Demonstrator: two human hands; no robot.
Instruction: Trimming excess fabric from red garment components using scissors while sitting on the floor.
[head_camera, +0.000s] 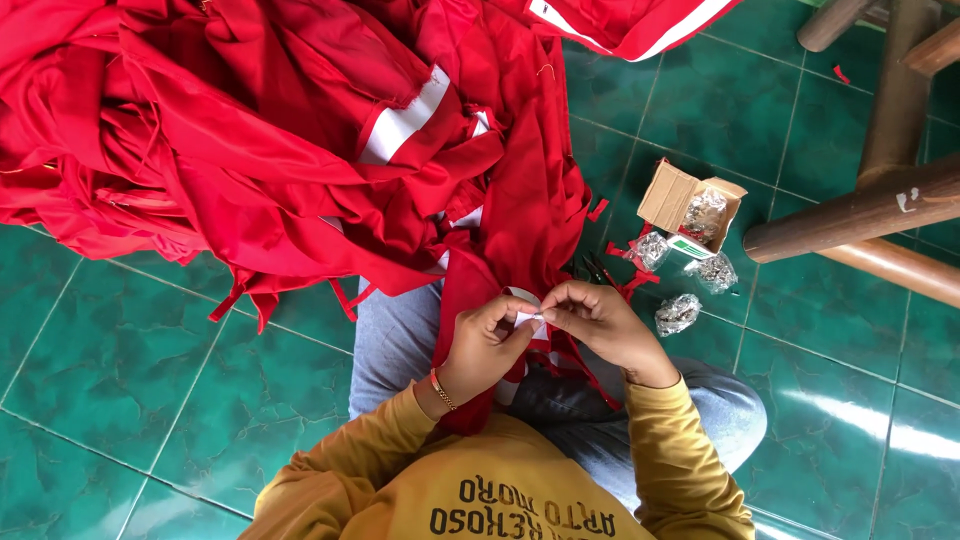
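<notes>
I sit on the floor with red cloth (520, 215) draped over my lap. My left hand (485, 345) and my right hand (600, 322) meet over it, fingertips pinching a small white strip (530, 317) at the cloth's edge. A thin bracelet circles my left wrist. The cloth runs up into a big heap of red fabric with white bands (250, 130) filling the upper left.
An open small cardboard box (685, 205) lies on the green tiled floor (150, 380) to my right, with three clear bags of small metal pieces (678, 313) around it. Brown wooden furniture legs (880, 205) stand at the upper right. Red scraps lie near the box.
</notes>
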